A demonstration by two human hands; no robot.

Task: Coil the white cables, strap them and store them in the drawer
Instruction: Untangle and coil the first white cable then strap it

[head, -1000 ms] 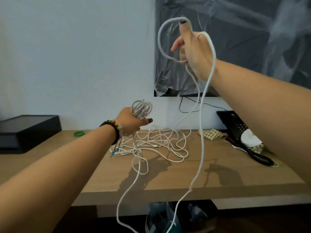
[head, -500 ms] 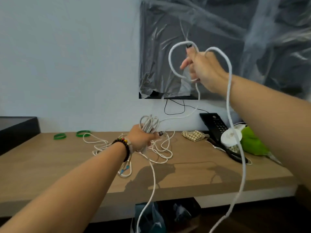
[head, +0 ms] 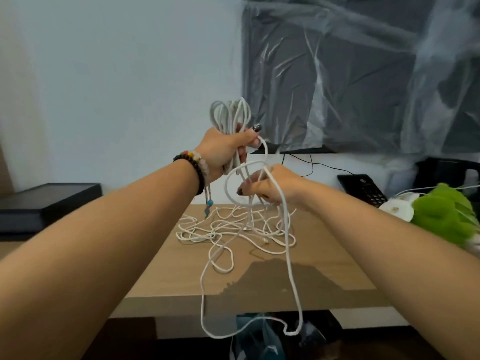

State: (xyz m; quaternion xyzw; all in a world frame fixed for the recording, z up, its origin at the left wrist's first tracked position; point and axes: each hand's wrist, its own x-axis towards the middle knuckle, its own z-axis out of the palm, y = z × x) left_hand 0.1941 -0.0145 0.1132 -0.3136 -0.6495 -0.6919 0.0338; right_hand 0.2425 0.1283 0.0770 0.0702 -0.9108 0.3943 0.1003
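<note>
My left hand (head: pixel 224 149), with a bead bracelet on the wrist, grips a bundle of coiled white cable (head: pixel 230 114) whose loops stick up above the fist. Just below and to the right, my right hand (head: pixel 270 187) pinches a fresh loop of the same white cable (head: pixel 228 181). From that hand the cable's free length (head: pixel 292 276) hangs down past the front edge of the wooden desk (head: pixel 324 255). A tangled heap of more white cables (head: pixel 233 228) lies on the desk under both hands.
A black box (head: pixel 49 203) sits at the desk's left. At the right are a black phone (head: pixel 363 189), a white round object (head: pixel 397 207) and something green (head: pixel 446 216). A plastic-covered dark screen (head: pixel 363 74) hangs on the wall. Bags (head: pixel 267 336) sit under the desk.
My right hand dropped from high by the screen down to just under my left hand, carrying its loop. My left hand lifted the coil higher.
</note>
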